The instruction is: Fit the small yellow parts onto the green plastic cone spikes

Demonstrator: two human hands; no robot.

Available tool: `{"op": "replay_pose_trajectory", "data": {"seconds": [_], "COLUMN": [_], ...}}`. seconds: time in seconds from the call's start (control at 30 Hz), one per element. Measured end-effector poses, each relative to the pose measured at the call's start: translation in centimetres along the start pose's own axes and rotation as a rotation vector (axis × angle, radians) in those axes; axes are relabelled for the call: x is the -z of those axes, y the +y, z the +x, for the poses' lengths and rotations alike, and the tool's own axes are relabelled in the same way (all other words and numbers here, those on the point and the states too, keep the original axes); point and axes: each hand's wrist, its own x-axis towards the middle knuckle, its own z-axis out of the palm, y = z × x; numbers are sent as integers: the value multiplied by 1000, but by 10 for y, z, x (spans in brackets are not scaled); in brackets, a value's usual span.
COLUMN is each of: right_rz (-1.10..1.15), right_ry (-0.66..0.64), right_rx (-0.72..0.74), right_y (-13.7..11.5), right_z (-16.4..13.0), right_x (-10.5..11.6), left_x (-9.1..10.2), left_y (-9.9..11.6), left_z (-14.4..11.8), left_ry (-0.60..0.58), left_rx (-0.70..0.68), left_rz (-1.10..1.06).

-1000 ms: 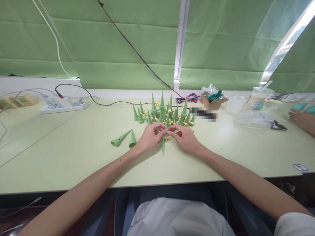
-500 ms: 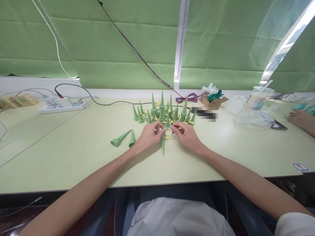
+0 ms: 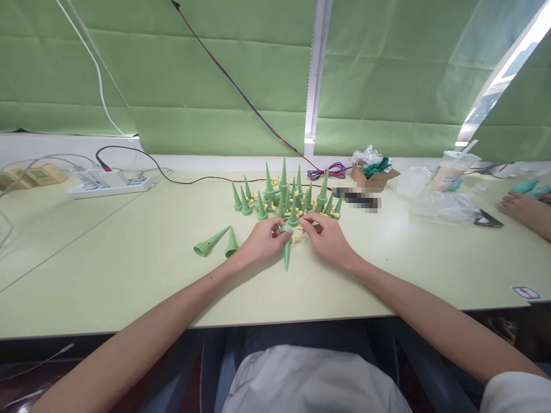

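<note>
My left hand [image 3: 267, 240] is closed around the wide end of a green plastic cone spike [image 3: 287, 257], whose point faces me. Just right of that spike shows a small yellow T-shaped piece [image 3: 295, 238], slightly blurred; whether it is joined to the spike I cannot tell. My right hand [image 3: 325, 232] is pinched beside it, with a bit of yellow at the fingertips; what they grip is too small to make out. Beyond both hands stands a cluster of upright green spikes [image 3: 283, 175] with yellow pieces among them. Two loose spikes [image 3: 210, 242] lie left of my left hand.
A power strip [image 3: 109, 184] with cables is at the back left. Behind the spikes lie a pixelated dark object [image 3: 357, 198] and a small cardboard box [image 3: 372, 180]. A drink cup [image 3: 450, 172], plastic bags and another person's hand [image 3: 523, 205] are on the right.
The spike in my left hand has shifted slightly right and its wide end shows more. The yellow T-shaped piece has moved slightly up and right. My right hand has hardly moved.
</note>
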Motion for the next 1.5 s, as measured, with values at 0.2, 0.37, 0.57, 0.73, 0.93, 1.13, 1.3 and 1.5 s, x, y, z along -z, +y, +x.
{"op": "replay_pose_trajectory", "data": {"seconds": [0.2,0.37,0.57,0.73,0.93,1.13,1.3,1.5], "right_rz": [-34,-44,-45,-26,-22,-34,-30,42], "right_ry": [61,104,119,118,125,101,62,-4], "right_rx": [-22,-39,-35,-46,-51,-46,-33,-47], "right_y": [-2,-4,-2,-2,-2,1,2,0], "right_z": [1,1,1,1,0,-1,-2,-2], "right_x": [1,1,1,0,0,-1,-2,-3], "left_x": [0,1,1,1,2,1,-1,0], "left_y": [2,6,6,5,7,9,8,8], "left_z": [0,-1,0,0,-1,-1,-2,-5], "left_ry": [36,61,59,59,61,45,25,62], "left_rx": [-3,13,25,36,44,31,-10,-39], "left_rz": [-172,-179,-194,-199,-217,-226,-219,-109]}}
